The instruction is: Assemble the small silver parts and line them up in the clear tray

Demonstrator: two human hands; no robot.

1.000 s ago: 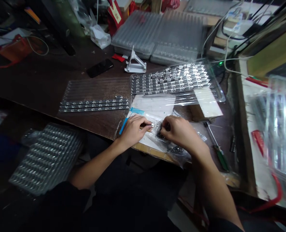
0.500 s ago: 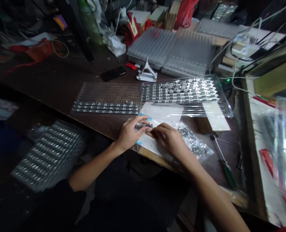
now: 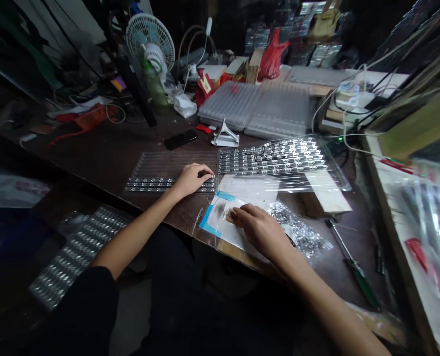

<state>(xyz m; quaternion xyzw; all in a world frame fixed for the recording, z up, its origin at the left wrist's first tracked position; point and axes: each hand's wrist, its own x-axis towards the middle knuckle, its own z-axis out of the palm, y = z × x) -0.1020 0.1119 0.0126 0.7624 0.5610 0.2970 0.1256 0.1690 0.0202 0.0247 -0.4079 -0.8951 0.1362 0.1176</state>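
Flat dark-brown bench (image 3: 108, 151). Left hand (image 3: 192, 179) at clear ribbed plastic tray (image 3: 164, 163), beside silver-black metal parts (image 3: 149, 185) in near rows; right hand (image 3: 259, 225) over blue-taped white sheet (image 3: 217, 217). Fingers curled, grasps unclear. Light, groove-aligned touch advised.

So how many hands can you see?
2: the left hand over the left clear plastic tray, the right hand over the blue-taped white sheet. No others show.

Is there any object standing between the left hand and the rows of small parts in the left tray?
Nothing visible does. The left hand is over the rows near their right end, in the left tray, and hides some of them. The phone and stand are beyond the tray, not in between.
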